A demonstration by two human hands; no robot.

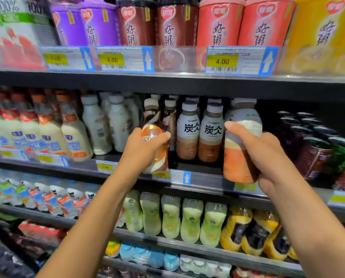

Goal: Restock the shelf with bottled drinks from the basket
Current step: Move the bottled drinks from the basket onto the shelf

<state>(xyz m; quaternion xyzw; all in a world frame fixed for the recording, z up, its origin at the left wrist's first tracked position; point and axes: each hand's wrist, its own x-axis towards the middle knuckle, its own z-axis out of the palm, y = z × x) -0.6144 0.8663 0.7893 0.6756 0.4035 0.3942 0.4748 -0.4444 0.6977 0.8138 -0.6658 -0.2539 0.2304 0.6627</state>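
Two bottles [238, 157] at the shelf edge [204, 178]

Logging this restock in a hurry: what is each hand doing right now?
Left hand: grips a brown coffee bottle.
Right hand: grips an orange-and-white bottle.

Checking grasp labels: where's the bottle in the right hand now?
Head view, right of centre: the white-capped bottle is gripped in the right hand in front of the middle shelf, right of two white-labelled latte bottles and left of dark cans.
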